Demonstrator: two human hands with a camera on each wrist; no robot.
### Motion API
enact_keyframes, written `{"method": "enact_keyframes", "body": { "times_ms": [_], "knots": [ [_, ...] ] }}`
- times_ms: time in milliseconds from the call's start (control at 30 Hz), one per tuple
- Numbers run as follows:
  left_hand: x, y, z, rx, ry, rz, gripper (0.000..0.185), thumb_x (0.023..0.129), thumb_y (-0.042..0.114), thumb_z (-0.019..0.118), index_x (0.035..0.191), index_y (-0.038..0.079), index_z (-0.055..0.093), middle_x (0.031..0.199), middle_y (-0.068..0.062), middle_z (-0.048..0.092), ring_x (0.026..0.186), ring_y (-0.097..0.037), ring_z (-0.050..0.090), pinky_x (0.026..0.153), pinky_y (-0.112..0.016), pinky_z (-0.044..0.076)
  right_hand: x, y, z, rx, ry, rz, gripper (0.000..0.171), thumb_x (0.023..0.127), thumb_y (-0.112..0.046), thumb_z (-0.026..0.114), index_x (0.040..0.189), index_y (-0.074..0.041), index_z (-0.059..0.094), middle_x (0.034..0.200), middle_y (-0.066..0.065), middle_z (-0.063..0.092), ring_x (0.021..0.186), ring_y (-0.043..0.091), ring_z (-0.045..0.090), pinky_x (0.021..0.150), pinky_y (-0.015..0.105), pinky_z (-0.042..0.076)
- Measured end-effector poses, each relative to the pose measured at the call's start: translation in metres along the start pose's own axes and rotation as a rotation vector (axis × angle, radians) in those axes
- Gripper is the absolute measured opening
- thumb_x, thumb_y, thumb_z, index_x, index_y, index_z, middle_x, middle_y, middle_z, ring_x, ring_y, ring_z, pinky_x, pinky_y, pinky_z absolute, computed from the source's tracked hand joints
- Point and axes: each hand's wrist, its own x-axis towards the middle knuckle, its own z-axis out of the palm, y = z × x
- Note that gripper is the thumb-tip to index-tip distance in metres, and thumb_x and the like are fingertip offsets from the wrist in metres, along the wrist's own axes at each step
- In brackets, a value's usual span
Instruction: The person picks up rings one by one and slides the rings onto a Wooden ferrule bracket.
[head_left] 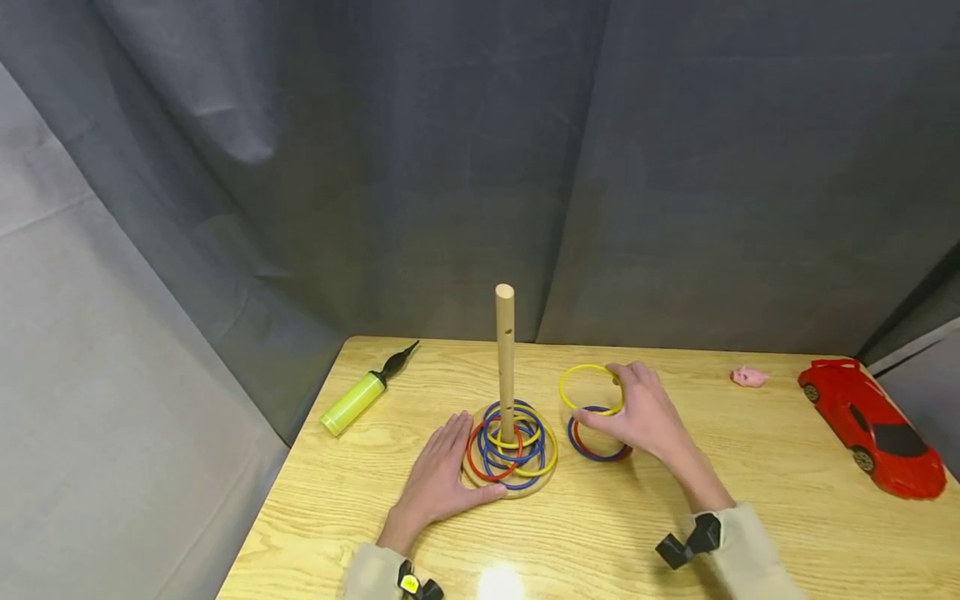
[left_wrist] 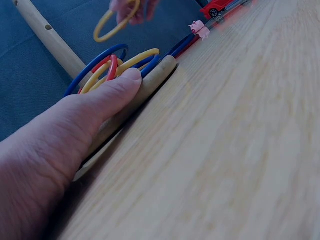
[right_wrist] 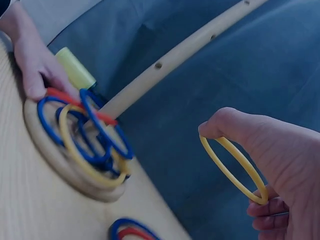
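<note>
My right hand (head_left: 641,408) pinches a yellow ring (head_left: 588,367) between thumb and fingers, raised off the table to the right of a wooden peg (head_left: 506,350). The peg stands upright on a round wooden base (left_wrist: 161,72). Several blue, red and yellow rings (head_left: 553,454) lie loosely stacked around its foot. My left hand (head_left: 435,483) rests against the left side of that base, fingers extended along the rim and thumb across its front edge. Below the right hand, a blue ring (head_left: 600,457) and a red ring overlap on the table.
A yellow-green hand pump (head_left: 356,402) with a black nozzle lies at the left of the wooden table (head_left: 315,517). A small pink pig (head_left: 748,377) and a red toy car (head_left: 873,429) are at the right. Grey curtain (head_left: 450,167) hangs behind the table's back edge.
</note>
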Motion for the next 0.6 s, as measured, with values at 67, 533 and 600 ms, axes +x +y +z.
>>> {"method": "enact_keyframes", "body": {
  "times_ms": [67, 533, 600],
  "knots": [
    [0.0, 0.0, 0.0, -0.001, 0.002, 0.001, 0.131, 0.076, 0.097, 0.051, 0.168, 0.01, 0.018, 0.174, -0.007, 0.02, 0.161, -0.025, 0.017, 0.129, -0.046, 0.023, 0.003, -0.007, -0.008, 0.018, -0.005, -0.004, 0.096, 0.074, -0.059, 0.087, 0.137, 0.008, 0.059, 0.121, 0.026, 0.06, 0.112, 0.043, 0.053, 0.092, 0.057, 0.049],
    [0.001, 0.0, 0.001, -0.007, 0.0, 0.0, 0.131, 0.077, 0.097, 0.05, 0.168, 0.009, 0.019, 0.174, -0.008, 0.02, 0.161, -0.026, 0.016, 0.129, -0.046, 0.022, 0.028, -0.053, -0.073, 0.107, 0.098, -0.065, 0.08, 0.078, -0.049, 0.088, 0.132, 0.003, 0.062, 0.103, 0.011, 0.054, 0.1, 0.029, 0.044, 0.078, 0.04, 0.037],
    [0.0, 0.0, 0.001, -0.008, 0.003, 0.006, 0.13, 0.077, 0.096, 0.051, 0.168, 0.008, 0.019, 0.174, -0.009, 0.02, 0.161, -0.027, 0.017, 0.129, -0.047, 0.022, 0.031, -0.058, -0.078, 0.116, 0.118, -0.082, 0.078, 0.078, -0.048, 0.088, 0.132, 0.001, 0.062, 0.103, 0.01, 0.054, 0.1, 0.028, 0.044, 0.08, 0.04, 0.036]
  ]
}}
